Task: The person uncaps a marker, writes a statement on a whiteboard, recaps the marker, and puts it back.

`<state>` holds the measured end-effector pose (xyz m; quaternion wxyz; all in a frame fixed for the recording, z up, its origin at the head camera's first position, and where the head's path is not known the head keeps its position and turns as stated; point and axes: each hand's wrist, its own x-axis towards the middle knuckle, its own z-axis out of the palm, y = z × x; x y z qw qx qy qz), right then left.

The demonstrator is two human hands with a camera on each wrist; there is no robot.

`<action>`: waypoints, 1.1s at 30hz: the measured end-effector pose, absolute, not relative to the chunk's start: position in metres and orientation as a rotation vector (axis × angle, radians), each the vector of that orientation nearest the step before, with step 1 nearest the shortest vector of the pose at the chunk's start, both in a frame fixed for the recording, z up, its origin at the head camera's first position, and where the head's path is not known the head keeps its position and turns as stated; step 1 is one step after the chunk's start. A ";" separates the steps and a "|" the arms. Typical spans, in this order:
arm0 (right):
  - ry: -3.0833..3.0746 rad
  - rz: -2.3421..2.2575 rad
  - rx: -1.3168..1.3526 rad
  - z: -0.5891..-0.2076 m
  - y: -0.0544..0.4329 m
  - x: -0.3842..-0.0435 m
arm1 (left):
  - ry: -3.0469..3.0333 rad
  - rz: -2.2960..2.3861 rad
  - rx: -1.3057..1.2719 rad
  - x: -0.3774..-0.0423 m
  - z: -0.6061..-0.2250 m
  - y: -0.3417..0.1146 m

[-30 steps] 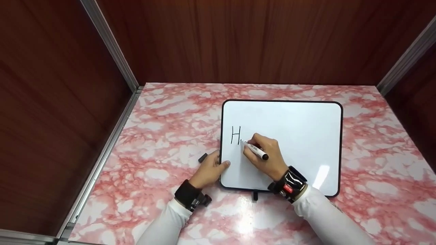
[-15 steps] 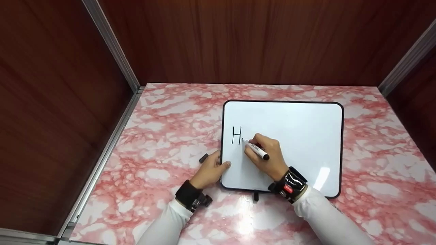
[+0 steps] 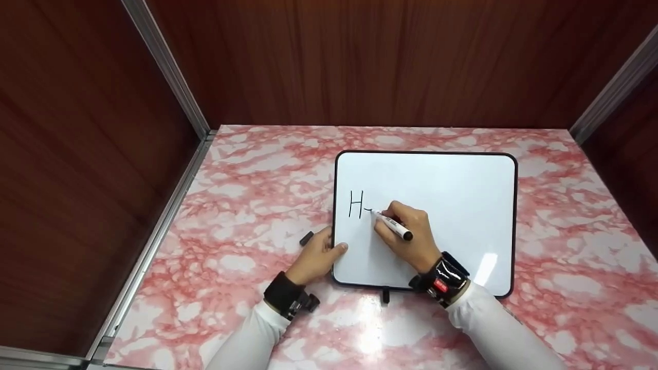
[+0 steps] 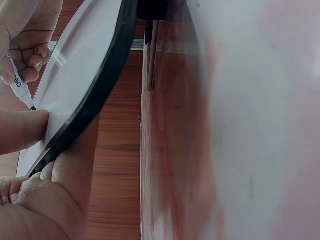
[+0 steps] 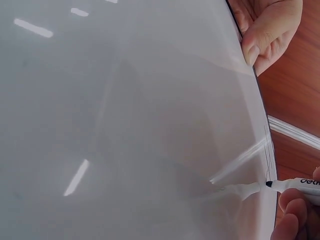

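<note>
A whiteboard (image 3: 452,200) with a black rim stands on the marbled table, its face toward me. My left hand (image 3: 313,257) grips its left edge, thumb on the white face and fingers behind. In my right hand (image 3: 411,234) is a white marker (image 3: 395,226) with a black end, pinched between thumb and fingers. The marker's black tip (image 5: 270,184) touches the board in the right wrist view. A black letter H (image 3: 356,204) is on the board's left part, with a short curved stroke (image 3: 367,209) just right of it at the tip.
The table (image 3: 247,205) has a red and white marbled top. Small black supports (image 3: 386,295) show at the board's bottom and a black piece (image 3: 306,238) beside the left hand. Dark wood panels (image 3: 390,61) close in the back and sides, with metal rails (image 3: 169,67) at the corners.
My right hand has moved slightly right with the marker, leaving a short black stroke beside the H. The left hand keeps its hold on the board's edge.
</note>
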<state>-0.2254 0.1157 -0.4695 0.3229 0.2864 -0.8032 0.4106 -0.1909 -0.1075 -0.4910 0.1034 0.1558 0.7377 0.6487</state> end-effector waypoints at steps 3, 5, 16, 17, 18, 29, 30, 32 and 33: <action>-2.099 1.055 0.738 -0.468 0.118 -0.226 | 2.186 1.907 0.465 -0.191 -0.492 -0.108; -2.090 1.039 0.729 -0.468 0.119 -0.226 | 2.193 1.904 0.472 -0.190 -0.491 -0.108; -2.099 1.049 0.704 -0.465 0.118 -0.229 | 2.246 1.882 0.467 -0.188 -0.488 -0.106; -2.100 1.050 0.707 -0.465 0.117 -0.230 | 2.251 1.879 0.465 -0.188 -0.487 -0.106; -2.101 1.048 0.708 -0.465 0.116 -0.230 | 2.255 1.878 0.465 -0.188 -0.487 -0.106; -2.101 1.067 0.736 -0.466 0.111 -0.233 | 2.245 1.879 0.440 -0.199 -0.511 -0.107; -2.103 1.067 0.740 -0.466 0.110 -0.233 | 2.251 1.876 0.435 -0.201 -0.515 -0.107; -2.101 1.057 0.752 -0.467 0.109 -0.233 | 2.237 1.886 0.440 -0.200 -0.514 -0.106; -2.103 1.050 0.758 -0.467 0.109 -0.233 | 2.221 1.897 0.443 -0.198 -0.510 -0.106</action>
